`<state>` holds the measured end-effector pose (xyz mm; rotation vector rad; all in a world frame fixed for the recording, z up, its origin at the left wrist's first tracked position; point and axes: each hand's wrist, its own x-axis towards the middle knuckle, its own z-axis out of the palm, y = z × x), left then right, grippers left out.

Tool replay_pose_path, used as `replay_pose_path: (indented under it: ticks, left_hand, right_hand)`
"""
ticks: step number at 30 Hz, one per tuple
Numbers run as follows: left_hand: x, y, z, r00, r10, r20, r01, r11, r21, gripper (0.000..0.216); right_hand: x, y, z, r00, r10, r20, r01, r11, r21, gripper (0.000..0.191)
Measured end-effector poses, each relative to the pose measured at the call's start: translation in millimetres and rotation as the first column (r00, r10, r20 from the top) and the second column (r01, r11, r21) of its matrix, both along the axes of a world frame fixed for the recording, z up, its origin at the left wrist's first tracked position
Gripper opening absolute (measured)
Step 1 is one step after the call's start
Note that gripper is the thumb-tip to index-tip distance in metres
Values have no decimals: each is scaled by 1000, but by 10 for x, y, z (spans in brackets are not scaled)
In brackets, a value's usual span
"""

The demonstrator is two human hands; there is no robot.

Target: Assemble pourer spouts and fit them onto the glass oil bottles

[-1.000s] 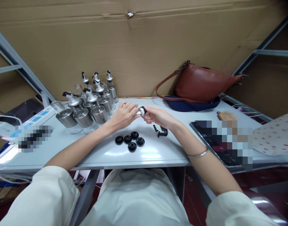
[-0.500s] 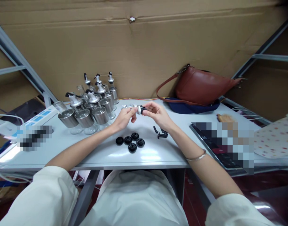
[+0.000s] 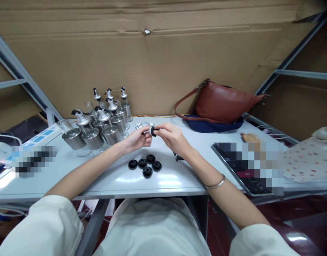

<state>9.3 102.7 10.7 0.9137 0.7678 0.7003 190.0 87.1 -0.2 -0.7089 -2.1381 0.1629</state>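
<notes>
Above the middle of the table, my left hand (image 3: pixel 136 139) is closed on a bottle pourer (image 3: pixel 152 131), with its thumb along the silver part. The pourer's black stopper end points right, and the fingertips of my right hand (image 3: pixel 174 138) pinch it. Its silver part is mostly hidden by my left fingers. In front of my hands, several round black stoppers (image 3: pixel 147 172) lie in a loose cluster. Small black levers (image 3: pixel 178 156) lie partly hidden under my right wrist. Just behind my left hand are small silver spout pieces (image 3: pixel 145 124).
Glass bottles with steel sleeves (image 3: pixel 110 133) crowd the left, several topped with pourers. A power strip (image 3: pixel 42 137) lies further left. Behind right, a brown leather bag (image 3: pixel 222 105) rests on dark blue cloth (image 3: pixel 206 125). A tablet-like device (image 3: pixel 230 165) lies on the right.
My right hand has moved in closer to my left, covering more of the black stopper end and the levers below. The pourer has turned slightly. The whole view has shifted a little.
</notes>
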Motion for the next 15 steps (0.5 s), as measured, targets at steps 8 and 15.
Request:
replay_pose_path:
  ticks: [8, 15]
  left_hand:
    - [51, -34, -13, 998, 31, 51, -44, 960, 277, 36]
    - [59, -6, -195, 987, 124, -105, -29, 769, 638, 49]
  right_hand:
    - [35, 28, 3, 992, -82, -99, 75, 994, -73, 21]
    - [-8, 63, -41, 991, -129, -38, 124, 986, -112, 25]
